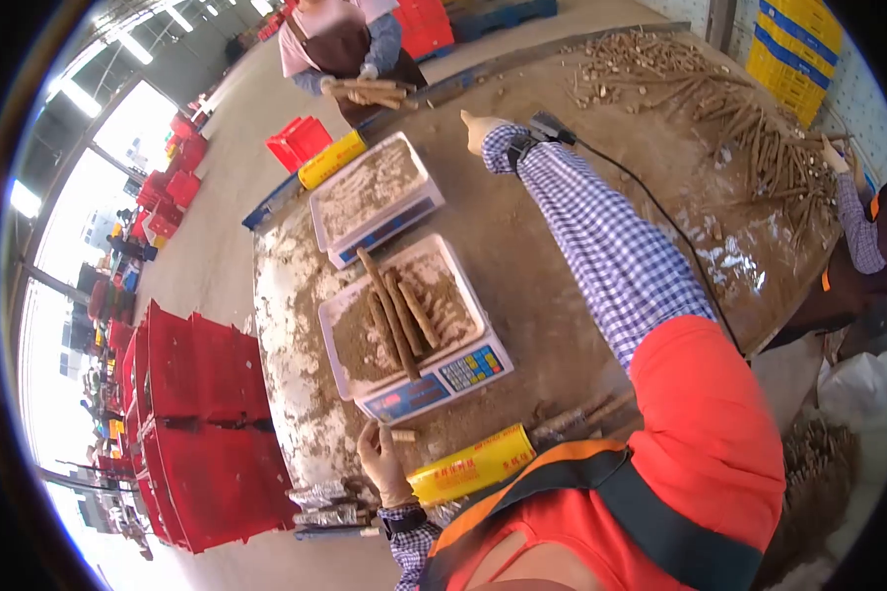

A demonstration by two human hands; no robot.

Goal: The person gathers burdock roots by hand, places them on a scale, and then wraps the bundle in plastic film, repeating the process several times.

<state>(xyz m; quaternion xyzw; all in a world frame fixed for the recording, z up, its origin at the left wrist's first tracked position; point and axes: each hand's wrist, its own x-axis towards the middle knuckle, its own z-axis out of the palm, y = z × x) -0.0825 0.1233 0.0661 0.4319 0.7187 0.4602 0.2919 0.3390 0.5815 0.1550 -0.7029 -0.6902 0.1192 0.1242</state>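
Your left hand (384, 471) looks released: fingers loosely spread, nothing gripped that I can see, can't tell if the fingertips touch the short stub (402, 436) just beside them

Your right hand (480, 130) is stretched far forward; can't tell if it holds anything. Black cabled device (552, 127) sits just right of it, cord trailing back under your sleeve side

Sticks (403, 310) lie in the dirt-covered tray of the near scale (399, 402), directly ahead of your left hand. One near end looks to reach the front rim, so I'd square it up by the middle, not push from the tip

Fingers clear of that scale's front edge, any lean probably adds load. Yellow box (475, 465) is just right of your left wrist, mind your cuff. Far scale (389, 234) is left of your right hand, watch the forearm when crossing it
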